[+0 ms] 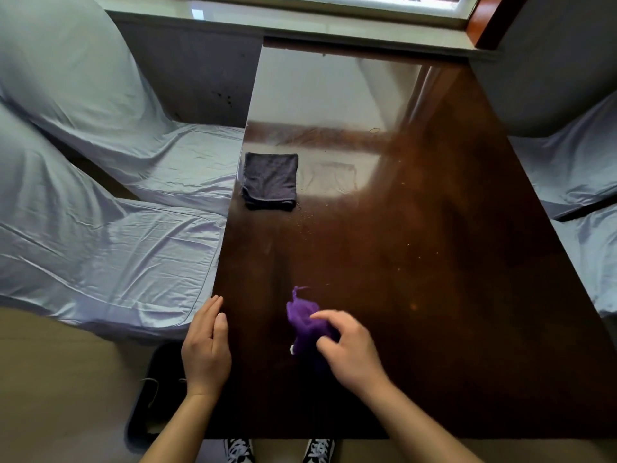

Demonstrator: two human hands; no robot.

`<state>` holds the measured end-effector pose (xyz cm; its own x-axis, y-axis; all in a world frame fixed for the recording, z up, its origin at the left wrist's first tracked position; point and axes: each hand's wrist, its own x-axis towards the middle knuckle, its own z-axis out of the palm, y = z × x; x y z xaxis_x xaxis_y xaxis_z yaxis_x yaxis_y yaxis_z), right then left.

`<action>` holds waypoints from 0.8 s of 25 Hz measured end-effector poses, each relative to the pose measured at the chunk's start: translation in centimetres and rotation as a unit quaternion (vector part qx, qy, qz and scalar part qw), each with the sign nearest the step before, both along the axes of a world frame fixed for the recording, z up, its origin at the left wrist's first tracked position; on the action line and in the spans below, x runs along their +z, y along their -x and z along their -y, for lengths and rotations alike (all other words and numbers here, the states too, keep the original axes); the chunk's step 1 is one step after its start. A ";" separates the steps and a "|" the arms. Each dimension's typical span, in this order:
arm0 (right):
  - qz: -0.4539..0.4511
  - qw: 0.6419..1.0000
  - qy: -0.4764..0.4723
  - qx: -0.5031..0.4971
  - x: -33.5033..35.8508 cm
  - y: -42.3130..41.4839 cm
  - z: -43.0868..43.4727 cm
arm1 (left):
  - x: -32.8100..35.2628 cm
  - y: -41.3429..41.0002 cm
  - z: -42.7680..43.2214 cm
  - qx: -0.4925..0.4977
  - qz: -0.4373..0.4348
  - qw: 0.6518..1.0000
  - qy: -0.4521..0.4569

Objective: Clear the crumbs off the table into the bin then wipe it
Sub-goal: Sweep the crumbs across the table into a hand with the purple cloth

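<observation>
On the desk, the right hand pinches a purple cloth; the left hand, flat and spread, cups the desk's edge above a black bin.

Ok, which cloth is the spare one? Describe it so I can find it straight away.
Start at the dark wooden table and follow its left edge away from the hands. The folded towel lies flat there, alone. It is dark grey and square, unlike the crumpled purple cloth under the right hand.

Pale blue covered seats flank both sides below a bright window; tan floor.
</observation>
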<state>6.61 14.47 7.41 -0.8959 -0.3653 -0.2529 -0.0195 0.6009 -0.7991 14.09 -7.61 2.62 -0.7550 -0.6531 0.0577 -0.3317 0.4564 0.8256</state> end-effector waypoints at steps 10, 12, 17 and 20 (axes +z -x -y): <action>-0.077 0.976 -0.189 0.078 0.7 14.0 4.8 | -0.9 -0.8 1.2 -0.060 0.012 0.998 0.006; -0.127 0.956 -0.219 0.151 -0.1 12.2 5.5 | -0.9 -0.8 1.3 -0.056 0.002 0.998 0.004; -0.104 0.922 -0.172 0.330 1.0 6.3 4.9 | -1.2 -0.6 1.9 -0.001 0.003 0.999 -0.050; -0.155 0.942 -0.137 0.263 2.0 8.4 5.9 | -1.2 -0.5 2.1 0.019 0.020 0.996 -0.087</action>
<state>-1.81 8.54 9.46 -0.6555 -0.7383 -0.1586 -0.5792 0.6263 -0.5218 14.58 -9.66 1.42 -0.7285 -0.6794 -0.0877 -0.3798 0.2939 0.8772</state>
